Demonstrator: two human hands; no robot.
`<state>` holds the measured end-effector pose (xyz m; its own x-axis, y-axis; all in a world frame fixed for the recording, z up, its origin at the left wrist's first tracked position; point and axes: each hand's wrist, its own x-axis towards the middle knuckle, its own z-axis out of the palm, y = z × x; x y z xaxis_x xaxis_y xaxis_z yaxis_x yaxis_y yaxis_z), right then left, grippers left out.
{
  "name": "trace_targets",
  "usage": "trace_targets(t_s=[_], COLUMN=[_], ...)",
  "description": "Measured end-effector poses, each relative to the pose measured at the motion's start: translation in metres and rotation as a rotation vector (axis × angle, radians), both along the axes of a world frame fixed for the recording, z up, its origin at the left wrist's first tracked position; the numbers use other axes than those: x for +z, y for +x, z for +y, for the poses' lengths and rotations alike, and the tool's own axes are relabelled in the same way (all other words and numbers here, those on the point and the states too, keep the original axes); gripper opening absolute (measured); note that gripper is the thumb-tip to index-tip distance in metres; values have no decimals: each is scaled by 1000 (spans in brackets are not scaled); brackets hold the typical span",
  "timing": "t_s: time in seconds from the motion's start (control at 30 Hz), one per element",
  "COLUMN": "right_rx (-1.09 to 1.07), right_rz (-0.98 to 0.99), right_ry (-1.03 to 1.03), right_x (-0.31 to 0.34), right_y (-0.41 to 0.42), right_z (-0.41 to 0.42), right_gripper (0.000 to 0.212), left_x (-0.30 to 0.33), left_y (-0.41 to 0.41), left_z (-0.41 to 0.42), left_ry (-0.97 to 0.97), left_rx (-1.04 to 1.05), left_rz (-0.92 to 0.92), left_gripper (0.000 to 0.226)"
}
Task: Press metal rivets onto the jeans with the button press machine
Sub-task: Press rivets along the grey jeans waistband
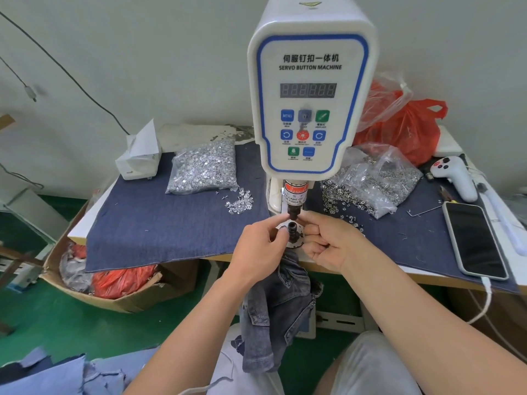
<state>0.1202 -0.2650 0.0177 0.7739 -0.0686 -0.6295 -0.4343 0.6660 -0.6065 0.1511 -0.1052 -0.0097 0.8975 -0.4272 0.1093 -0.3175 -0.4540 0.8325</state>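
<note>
The white servo button machine stands on the table, with its black upper punch above the black lower die. My left hand reaches in from the left, its thumb and forefinger pinched together at the lower die. My right hand comes from the right and pinches at the tip of the upper punch. The small rivet pieces in both pinches are hidden by the fingertips. The grey-blue jeans hang from the table edge below the die onto my lap.
A bag of silver rivet tacks lies left of the machine, with loose ones beside it. A bag of rivet caps lies to the right. A phone, a white handle, a red bag and a tissue box are also there.
</note>
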Motion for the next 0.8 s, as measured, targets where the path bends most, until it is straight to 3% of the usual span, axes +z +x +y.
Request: trace_targets(t_s=[0.07,0.1,0.17,0.23,0.27,0.37,0.63,0.8], right_rx=[-38,-77,-93,50,150,352,366,291], right_rz=[-8,-11,-17,23,51,89,108,97], right_ry=[-136,-306,-892,-1512,-1681,-1818,-1968,-1894], right_x=[-4,-5,-5,-6,-7,-17,-31,-27], right_y=[-1,-3,-11,-20,-23,-26,-19,-16], right_z=[-13,-25,-54,-80,-86,-86,-85,-87], right_gripper=[15,14,15,11,9,13,13,18], left_x=[1,1,3,3,3,1,-8,-6], left_y=[2,3,5,8,9,10,4,4], left_z=[3,6,13,18,19,16,12,14], left_ry=[-36,-62,-95,-118,-126,-136,-112,-117], left_rx=[7,16,51,98,117,116,102,105], left_rz=[19,43,94,136,155,194,227,243], left_gripper=[40,37,31,29,29,27,28,28])
